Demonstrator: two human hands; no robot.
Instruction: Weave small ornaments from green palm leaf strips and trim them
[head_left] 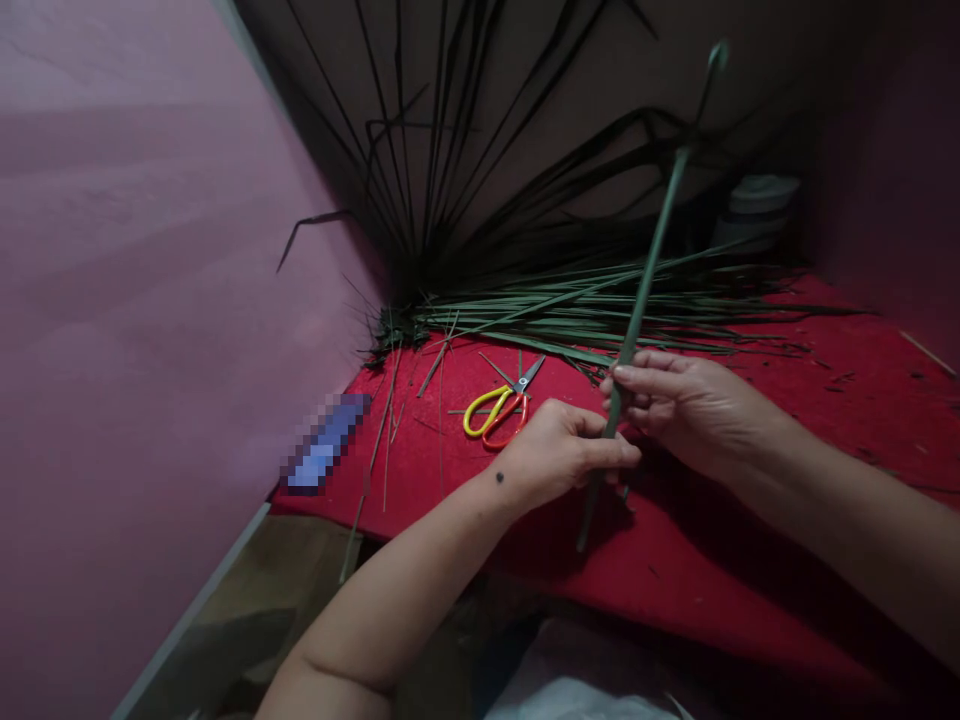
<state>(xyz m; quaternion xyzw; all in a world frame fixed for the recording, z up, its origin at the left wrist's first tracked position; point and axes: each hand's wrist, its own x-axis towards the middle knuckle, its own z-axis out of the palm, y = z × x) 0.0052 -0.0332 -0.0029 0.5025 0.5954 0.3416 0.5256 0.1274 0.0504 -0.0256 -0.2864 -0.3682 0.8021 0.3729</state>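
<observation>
A long green leaf strip (654, 250) stands steeply tilted above the red cloth, its upper end leaning right and thinning out near the top. My right hand (667, 400) pinches it a little below its middle. Just beneath, my left hand (574, 447) grips the same strip close to its lower end, which sticks out below the fingers. Left of my hands, a pair of scissors (510, 400) with one yellow and one red handle lies with its blades spread. Behind them rests a pile of similar green leaf strips (555, 310).
Red cloth (750, 540) covers the table, with leaf scraps scattered on it. Dark fan-like leaves (427, 180) rise at the back. A pixelated blue object (326, 450) lies by the pink wall (150, 300). A white-lidded container (761, 205) stands at the back right.
</observation>
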